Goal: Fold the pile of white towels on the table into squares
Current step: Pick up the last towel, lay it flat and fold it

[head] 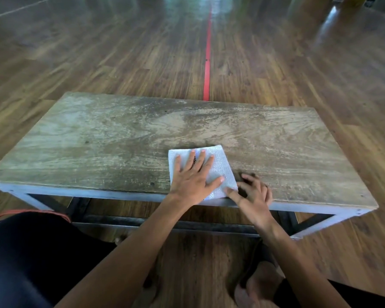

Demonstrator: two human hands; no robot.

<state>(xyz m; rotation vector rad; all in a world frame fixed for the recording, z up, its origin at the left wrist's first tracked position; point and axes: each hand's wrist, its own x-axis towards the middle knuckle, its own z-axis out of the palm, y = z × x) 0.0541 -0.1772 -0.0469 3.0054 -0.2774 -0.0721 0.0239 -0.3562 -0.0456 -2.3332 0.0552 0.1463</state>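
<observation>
One white towel [220, 165], folded into a small square, lies near the front edge of the worn wooden table [120, 134]. My left hand [192, 176] presses flat on it with fingers spread. My right hand [252, 193] is at the towel's near right corner; its thumb touches the towel's edge and its fingers are loosely bent over the tabletop. No other towel is in view.
The table has a grey metal frame [98, 193] and stands on a wooden floor with a red tape line [207, 63] running away from it. My dark-clothed knee [27, 252] is at the lower left, a bare foot [262, 283] under the front edge.
</observation>
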